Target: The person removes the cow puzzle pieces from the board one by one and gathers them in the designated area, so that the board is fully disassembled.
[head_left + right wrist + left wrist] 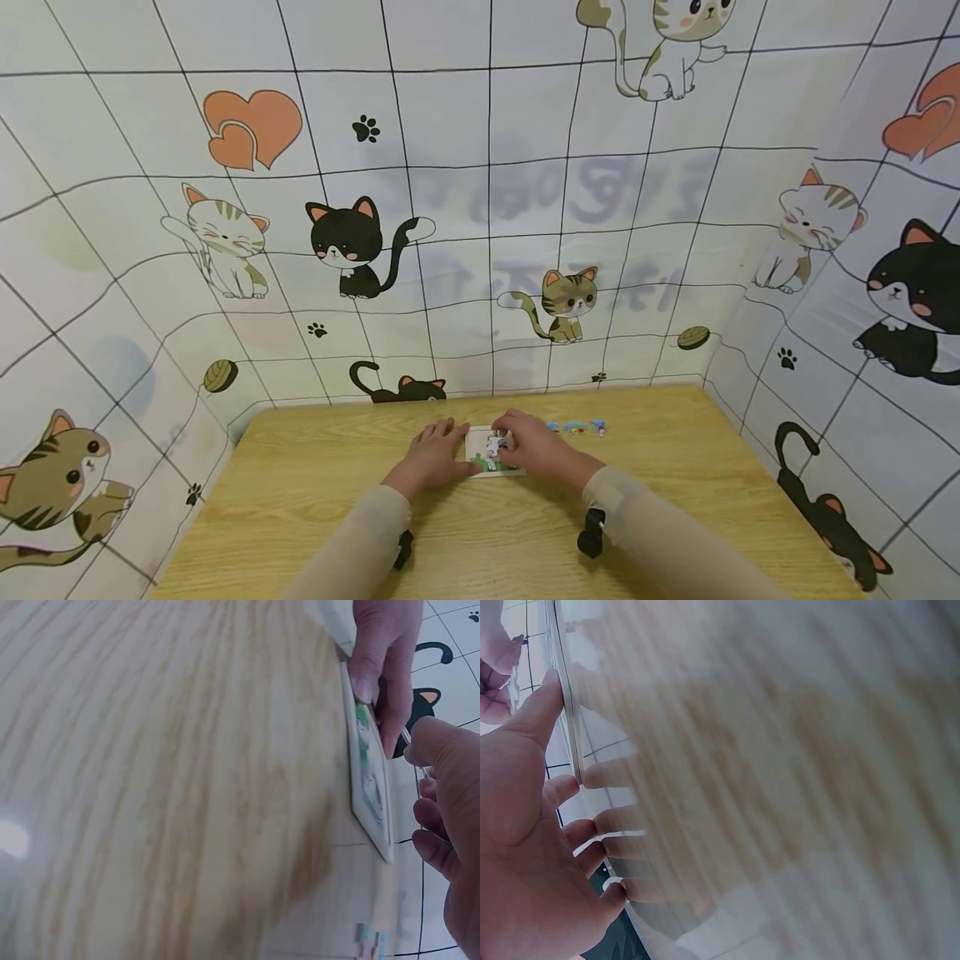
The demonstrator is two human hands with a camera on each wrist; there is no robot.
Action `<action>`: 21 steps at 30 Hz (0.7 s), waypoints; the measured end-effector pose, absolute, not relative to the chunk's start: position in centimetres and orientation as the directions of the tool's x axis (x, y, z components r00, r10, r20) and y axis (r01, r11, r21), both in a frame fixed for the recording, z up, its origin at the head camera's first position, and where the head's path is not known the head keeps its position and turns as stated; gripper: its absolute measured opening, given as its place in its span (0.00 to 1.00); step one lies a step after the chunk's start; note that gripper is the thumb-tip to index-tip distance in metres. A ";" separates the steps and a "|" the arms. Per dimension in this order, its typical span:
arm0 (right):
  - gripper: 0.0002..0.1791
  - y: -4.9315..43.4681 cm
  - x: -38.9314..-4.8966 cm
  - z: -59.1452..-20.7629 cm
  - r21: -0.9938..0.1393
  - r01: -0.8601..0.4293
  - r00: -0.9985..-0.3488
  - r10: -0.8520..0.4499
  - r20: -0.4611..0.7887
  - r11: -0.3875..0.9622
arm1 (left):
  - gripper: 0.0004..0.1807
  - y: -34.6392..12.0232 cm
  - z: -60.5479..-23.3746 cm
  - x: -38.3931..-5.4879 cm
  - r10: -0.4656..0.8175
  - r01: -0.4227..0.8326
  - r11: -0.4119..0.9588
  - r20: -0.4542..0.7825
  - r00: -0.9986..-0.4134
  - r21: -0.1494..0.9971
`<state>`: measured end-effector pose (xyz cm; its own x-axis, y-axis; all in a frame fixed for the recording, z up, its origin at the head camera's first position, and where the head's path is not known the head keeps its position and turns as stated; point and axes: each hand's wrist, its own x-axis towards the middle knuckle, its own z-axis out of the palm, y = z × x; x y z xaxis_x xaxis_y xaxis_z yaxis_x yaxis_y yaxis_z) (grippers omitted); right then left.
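Observation:
A thin, pale picture puzzle board (476, 445) with a green and white picture lies on the wooden table, between the hands. My left hand (435, 457) touches its left side, thumb along the front edge and fingers stretched out past it. Over the board's right part, my right hand (543, 446) pinches a thin puzzle piece (514, 688) between thumb and fingers. The piece stands tilted above the board, and the fingers hide most of it. In the right wrist view the board (367, 776) shows edge-on, with the left thumb laid on its near end.
Several small colourful puzzle pieces (576, 427) lie in a row on the table (660, 492), right of the board and beyond the right hand. A white cloth wall (457, 250) with black grid lines and cartoon cats encloses the table's back and sides.

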<state>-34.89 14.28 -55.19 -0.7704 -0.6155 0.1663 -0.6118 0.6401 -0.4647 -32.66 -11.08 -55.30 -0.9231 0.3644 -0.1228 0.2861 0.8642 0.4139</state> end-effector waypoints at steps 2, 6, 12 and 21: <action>0.21 14.5 -34.9 -54.9 -0.471 -0.615 -0.766 -0.620 0.169 0.632 | 0.49 -11.0 -55.4 -32.8 0.361 0.284 0.866 -0.123 -0.924 0.411; 0.21 14.8 -34.9 -54.1 -0.485 -0.625 -0.756 -0.628 0.183 0.612 | 0.50 -11.1 -55.8 -33.0 0.353 0.278 0.872 -0.126 -0.927 0.403; 0.20 15.4 -34.9 -53.2 -0.483 -0.634 -0.753 -0.623 0.211 0.603 | 0.51 -11.1 -55.9 -32.9 0.357 0.280 0.869 -0.123 -0.926 0.408; 0.20 16.4 -34.5 -51.3 -0.517 -0.616 -0.764 -0.612 0.207 0.595 | 0.50 -11.1 -55.7 -32.7 0.363 0.289 0.862 -0.110 -0.925 0.416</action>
